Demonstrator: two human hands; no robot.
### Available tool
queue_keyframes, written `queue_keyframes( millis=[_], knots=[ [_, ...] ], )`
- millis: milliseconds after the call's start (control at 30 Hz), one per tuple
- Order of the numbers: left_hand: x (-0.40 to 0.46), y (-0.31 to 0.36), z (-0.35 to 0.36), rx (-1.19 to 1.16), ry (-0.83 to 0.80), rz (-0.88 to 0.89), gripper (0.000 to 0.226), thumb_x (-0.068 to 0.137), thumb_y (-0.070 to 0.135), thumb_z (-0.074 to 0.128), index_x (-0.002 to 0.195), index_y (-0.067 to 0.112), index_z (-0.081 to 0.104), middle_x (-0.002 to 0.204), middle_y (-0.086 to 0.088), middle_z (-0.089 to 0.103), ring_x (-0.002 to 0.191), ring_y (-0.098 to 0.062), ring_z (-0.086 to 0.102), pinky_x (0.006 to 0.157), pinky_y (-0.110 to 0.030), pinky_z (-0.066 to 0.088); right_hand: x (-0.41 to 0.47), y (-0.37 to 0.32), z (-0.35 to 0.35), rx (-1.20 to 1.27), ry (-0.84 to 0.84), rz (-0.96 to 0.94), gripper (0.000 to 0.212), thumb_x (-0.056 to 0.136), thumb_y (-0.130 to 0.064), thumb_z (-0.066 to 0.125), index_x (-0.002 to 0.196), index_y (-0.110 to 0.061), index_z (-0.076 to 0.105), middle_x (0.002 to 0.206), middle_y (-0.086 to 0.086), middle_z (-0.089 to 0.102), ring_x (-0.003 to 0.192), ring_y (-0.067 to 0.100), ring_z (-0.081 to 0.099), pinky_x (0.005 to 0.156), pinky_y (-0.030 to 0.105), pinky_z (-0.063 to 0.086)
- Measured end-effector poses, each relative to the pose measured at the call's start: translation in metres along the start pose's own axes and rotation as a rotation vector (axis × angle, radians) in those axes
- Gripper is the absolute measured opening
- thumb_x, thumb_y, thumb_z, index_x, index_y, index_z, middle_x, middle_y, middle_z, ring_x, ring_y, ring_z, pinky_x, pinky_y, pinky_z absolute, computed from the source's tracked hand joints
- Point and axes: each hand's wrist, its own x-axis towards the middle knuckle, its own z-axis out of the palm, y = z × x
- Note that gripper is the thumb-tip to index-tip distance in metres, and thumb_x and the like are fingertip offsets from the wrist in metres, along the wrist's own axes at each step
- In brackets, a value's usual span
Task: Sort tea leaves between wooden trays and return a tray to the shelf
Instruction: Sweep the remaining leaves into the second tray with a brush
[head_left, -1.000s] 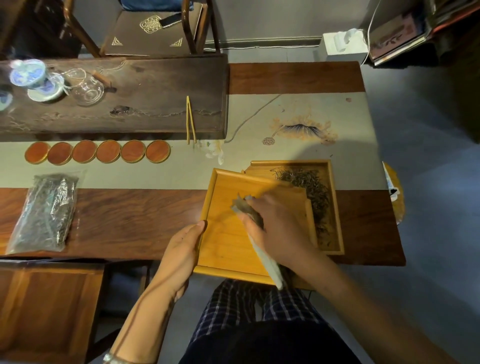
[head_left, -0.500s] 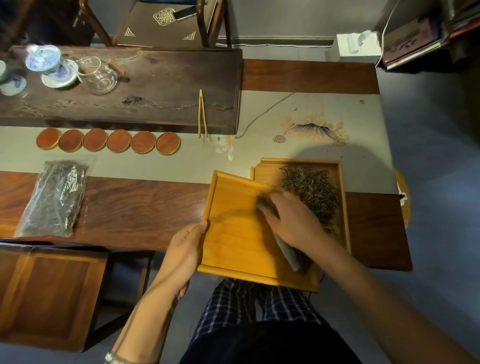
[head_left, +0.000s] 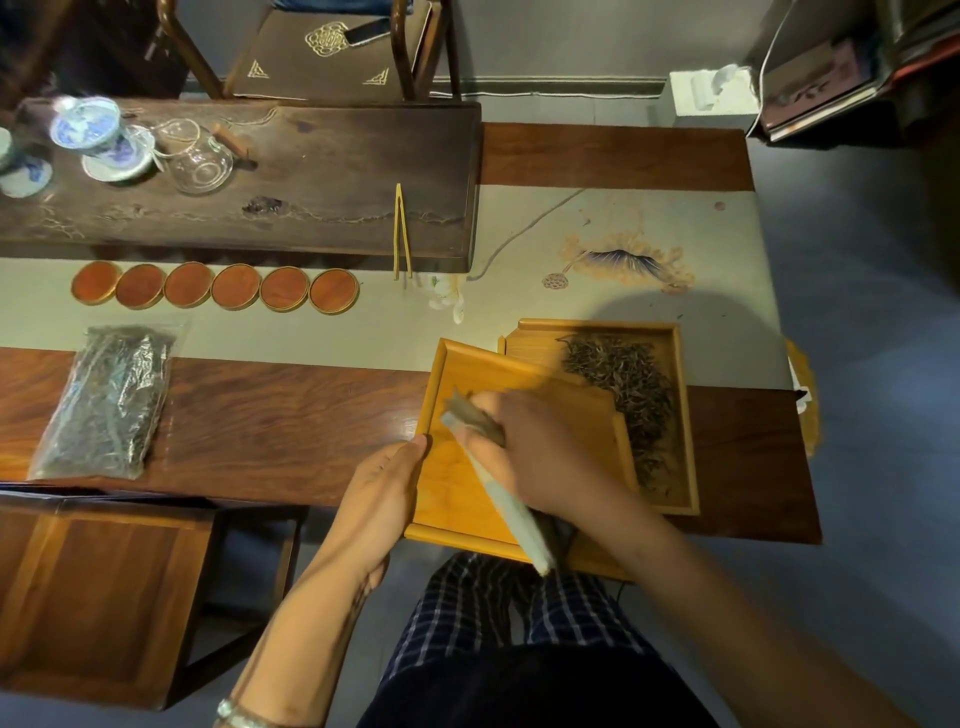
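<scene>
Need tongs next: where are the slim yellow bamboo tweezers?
The slim yellow bamboo tweezers lie in the head view's upper centre, on the dark wooden tea board's right end, tips overhanging toward the round wooden coasters.

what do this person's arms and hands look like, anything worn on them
Both forearms are bare, with no sleeves in view and no gloves on the left hand or the right hand. The only thing worn is a silvery metal watch or bracelet on the left wrist at the bottom edge; its face is not visible. No rings can be made out.

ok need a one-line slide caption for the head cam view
Left hand steadies the near tray while the right hand sweeps it with a brush; tea leaves fill the far tray.
</scene>
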Motion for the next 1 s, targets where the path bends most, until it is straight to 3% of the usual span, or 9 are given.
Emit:
queue_keyframes(
  millis=[100,200,233,333,467,667,833,900,1000],
  knots=[
    [-0.001,-0.002,-0.001,-0.005,-0.005,0.021,0.039,0.101,0.034,0.047,0.105,0.002,0.069,0.105,-0.014,0.074,0.104,-0.033,0.066,0.095,-0.045,0.049,0.017,-0.007,0.017,0.032,0.053,-0.012,0.015,0.093,-0.026,0.054,0.081,-0.018,0.050,0.085,0.007,0.052,0.083,0.027,0.052,0.069,0.035,0.042],
    [-0.001,-0.005,-0.004,-0.001,0.004,0.025,0.036,0.100,0.034,0.048,0.099,0.008,0.072,0.097,-0.005,0.077,0.094,-0.021,0.070,0.075,-0.023,0.056,0.032,-0.001,0.019,0.062,0.137,-0.001,0.011,0.093,-0.022,0.055,0.085,-0.016,0.051,0.085,0.009,0.050,0.079,0.026,0.050,0.063,0.032,0.036],
    [-0.001,-0.006,-0.005,-0.005,0.008,0.018,0.035,0.100,0.034,0.048,0.099,0.008,0.072,0.096,-0.004,0.077,0.093,-0.021,0.071,0.075,-0.023,0.056,0.036,0.003,0.019,0.042,0.161,0.018,0.011,0.093,-0.023,0.054,0.090,-0.013,0.055,0.088,0.009,0.052,0.079,0.024,0.049,0.064,0.030,0.035],
    [-0.002,-0.010,-0.008,-0.007,0.014,-0.015,0.033,0.099,0.037,0.049,0.099,0.014,0.073,0.098,-0.005,0.076,0.096,-0.024,0.071,0.092,-0.042,0.053,0.040,0.026,0.015,-0.086,0.188,0.099,0.020,0.096,-0.026,0.050,0.109,-0.012,0.057,0.099,0.005,0.054,0.083,0.017,0.052,0.067,0.029,0.044],
    [-0.001,-0.016,-0.010,0.017,0.009,-0.027,0.032,0.098,0.040,0.049,0.095,0.021,0.075,0.098,-0.001,0.077,0.095,-0.020,0.071,0.096,-0.045,0.050,0.032,0.067,-0.002,-0.171,0.198,0.206,0.011,0.096,-0.033,0.049,0.091,-0.023,0.051,0.091,-0.002,0.051,0.070,0.006,0.049,0.055,0.017,0.036],
    [0.001,-0.014,-0.011,0.013,0.059,-0.033,0.032,0.098,0.036,0.049,0.104,0.014,0.072,0.102,-0.006,0.075,0.101,-0.027,0.069,0.095,-0.045,0.051,0.022,0.094,-0.017,-0.326,0.185,0.395,0.027,0.098,-0.035,0.044,0.097,-0.011,0.057,0.100,0.007,0.051,0.075,0.018,0.052,0.062,0.030,0.043],
    [-0.003,-0.008,-0.009,0.001,0.036,-0.016,0.038,0.099,0.036,0.049,0.109,0.006,0.069,0.108,-0.017,0.072,0.105,-0.035,0.066,0.098,-0.052,0.048,0.019,0.062,-0.010,-0.229,0.308,0.201,0.016,0.096,-0.030,0.048,0.101,-0.019,0.057,0.097,-0.003,0.048,0.066,0.004,0.047,0.053,0.017,0.036],
    [-0.005,-0.005,-0.006,0.005,0.024,0.017,0.044,0.099,0.037,0.049,0.107,-0.003,0.065,0.108,-0.028,0.067,0.104,-0.045,0.061,0.098,-0.057,0.046,0.024,0.043,0.003,-0.217,0.271,0.111,0.016,0.096,-0.028,0.048,0.105,-0.019,0.057,0.099,-0.002,0.049,0.069,0.006,0.046,0.056,0.021,0.036],
    [-0.007,-0.003,-0.004,0.045,0.019,0.063,0.043,0.097,0.039,0.051,0.087,0.000,0.064,0.084,-0.020,0.065,0.077,-0.036,0.060,0.079,-0.047,0.048,0.034,0.033,0.014,-0.199,0.260,0.099,0.022,0.097,-0.026,0.047,0.113,-0.015,0.058,0.104,0.005,0.051,0.077,0.012,0.043,0.061,0.025,0.032]
  ],
)
